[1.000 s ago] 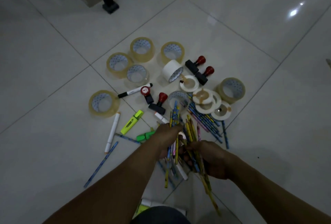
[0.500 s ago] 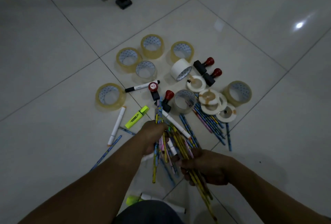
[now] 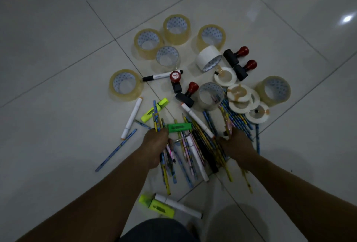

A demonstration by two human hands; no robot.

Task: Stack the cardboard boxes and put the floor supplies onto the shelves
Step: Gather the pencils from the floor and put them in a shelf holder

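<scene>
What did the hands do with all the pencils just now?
The left-hand grip and right-hand grip moved apart, splitting the colourful patterned pencils: each holds a few, and the rest lie spread on the white tiled floor between them. The clear tape rolls and red-knobbed black stamps stayed put.

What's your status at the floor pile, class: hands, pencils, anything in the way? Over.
Left hand grips a pencil bundle. Right hand grips a second bundle. Green highlighter lies across loose pencils between them.
</scene>
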